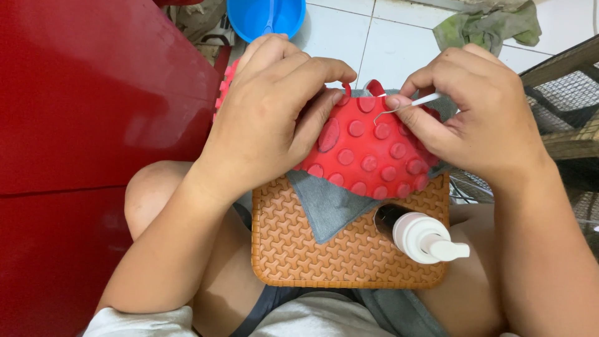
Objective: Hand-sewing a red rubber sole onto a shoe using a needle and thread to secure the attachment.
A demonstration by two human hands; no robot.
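Hooked needle point(399, 109) pointing down-left

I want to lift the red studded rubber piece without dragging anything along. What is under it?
A grey cloth lies under the red studded rubber piece, spread on a brown woven tray. How far the cloth runs beneath is hidden by the piece and both hands.

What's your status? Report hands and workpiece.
Left hand grips red studded piece. Right hand pinches thin metal hook against it. Pump bottle lies on woven tray, clear of the work.
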